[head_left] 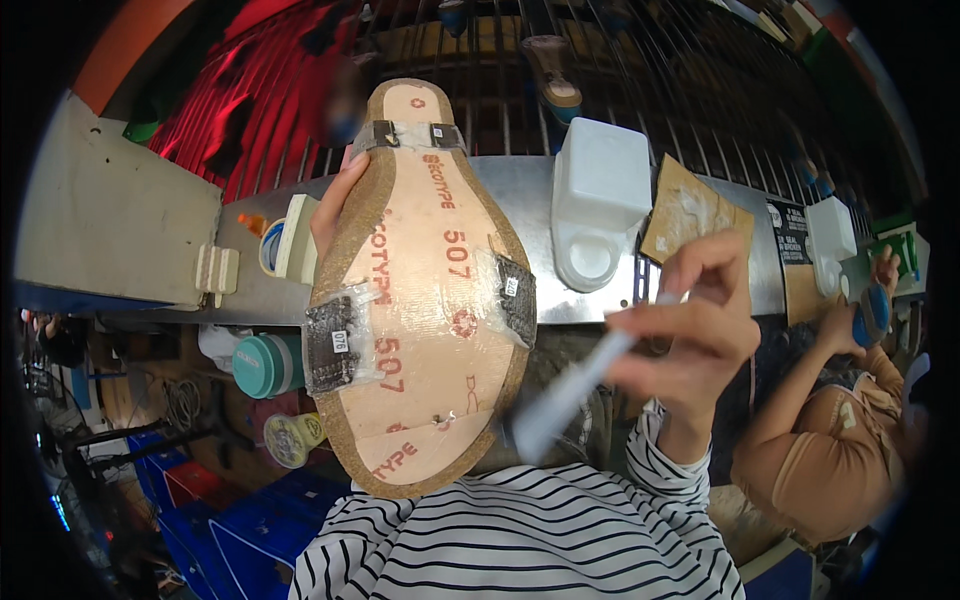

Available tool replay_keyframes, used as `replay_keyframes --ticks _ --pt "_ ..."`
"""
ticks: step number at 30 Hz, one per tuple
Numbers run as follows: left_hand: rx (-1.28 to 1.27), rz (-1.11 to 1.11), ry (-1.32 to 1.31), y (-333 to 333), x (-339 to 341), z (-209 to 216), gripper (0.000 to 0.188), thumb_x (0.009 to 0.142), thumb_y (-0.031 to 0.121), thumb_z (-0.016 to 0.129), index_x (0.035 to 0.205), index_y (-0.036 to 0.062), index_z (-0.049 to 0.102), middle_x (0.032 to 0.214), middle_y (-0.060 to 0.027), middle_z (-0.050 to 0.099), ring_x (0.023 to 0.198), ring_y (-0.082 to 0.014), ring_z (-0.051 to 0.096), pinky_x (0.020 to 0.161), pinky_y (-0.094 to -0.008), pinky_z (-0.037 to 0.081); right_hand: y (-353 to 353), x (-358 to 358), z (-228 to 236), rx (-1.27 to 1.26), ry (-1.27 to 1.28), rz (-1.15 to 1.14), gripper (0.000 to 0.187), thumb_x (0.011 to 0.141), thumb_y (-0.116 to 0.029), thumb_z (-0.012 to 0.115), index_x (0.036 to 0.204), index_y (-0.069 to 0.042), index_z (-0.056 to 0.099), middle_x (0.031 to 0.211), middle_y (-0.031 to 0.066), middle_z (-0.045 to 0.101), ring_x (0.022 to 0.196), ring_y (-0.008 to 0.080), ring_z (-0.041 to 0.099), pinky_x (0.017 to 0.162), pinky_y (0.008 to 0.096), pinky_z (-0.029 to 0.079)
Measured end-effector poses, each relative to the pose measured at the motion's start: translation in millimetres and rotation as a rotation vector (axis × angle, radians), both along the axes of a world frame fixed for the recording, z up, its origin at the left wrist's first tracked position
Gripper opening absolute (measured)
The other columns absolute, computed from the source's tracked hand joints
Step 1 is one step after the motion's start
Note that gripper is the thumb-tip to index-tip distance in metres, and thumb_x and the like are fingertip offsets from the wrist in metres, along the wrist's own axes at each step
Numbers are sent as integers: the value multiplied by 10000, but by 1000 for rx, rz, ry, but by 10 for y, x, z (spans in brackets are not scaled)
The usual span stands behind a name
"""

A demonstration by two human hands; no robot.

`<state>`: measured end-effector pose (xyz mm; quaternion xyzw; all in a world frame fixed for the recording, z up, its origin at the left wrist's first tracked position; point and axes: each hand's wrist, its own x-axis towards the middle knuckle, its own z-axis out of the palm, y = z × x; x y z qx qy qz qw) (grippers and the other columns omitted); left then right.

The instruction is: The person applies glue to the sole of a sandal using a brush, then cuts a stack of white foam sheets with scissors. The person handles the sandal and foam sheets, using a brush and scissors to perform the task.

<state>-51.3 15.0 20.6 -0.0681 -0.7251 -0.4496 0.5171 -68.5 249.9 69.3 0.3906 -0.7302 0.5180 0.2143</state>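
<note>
A cork-edged shoe insole [430, 270] with a tan board face stands large in front of me, its narrower end pointing away. Dark strap ends lie folded onto its edges at both sides and near the far end, and parts of its face look glossy and wet. My left hand [337, 205] grips it from behind at the left edge, most of the fingers hidden. Between the fingers of my right hand [705, 325] is a brush [570, 395] with a pale handle, blurred by motion. Its dark tip is close to the insole's right edge; contact I cannot tell.
A white plastic container [600, 185] with a round cup stands on the metal ledge [520, 190], beside a stained cardboard piece [697, 212]. Beyond runs a rack of dark bars [640, 60] carrying shoe parts. A co-worker [825, 440] sits at right. A teal lidded jar [268, 363] is at left.
</note>
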Motion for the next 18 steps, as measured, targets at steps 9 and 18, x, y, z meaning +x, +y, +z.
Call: replay_keyframes --ticks 9,18 --pt "38 -54 -24 112 38 -9 589 837 246 755 1304 49 455 1435 -273 367 1293 -344 480 1031 -417 468 75 -62 -76 -5 -53 22 411 464 -282 916 834 -142 804 841 -13 442 764 132 457 624 228 321" --pt "97 -91 -6 129 80 -63 563 845 211 750 1299 54 457 1448 -305 346 1275 -339 504 1011 -406 494 -106 28 175 138 12 -90 367 505 -244 918 840 -150 802 812 -9 455 732 139 473 621 254 356"
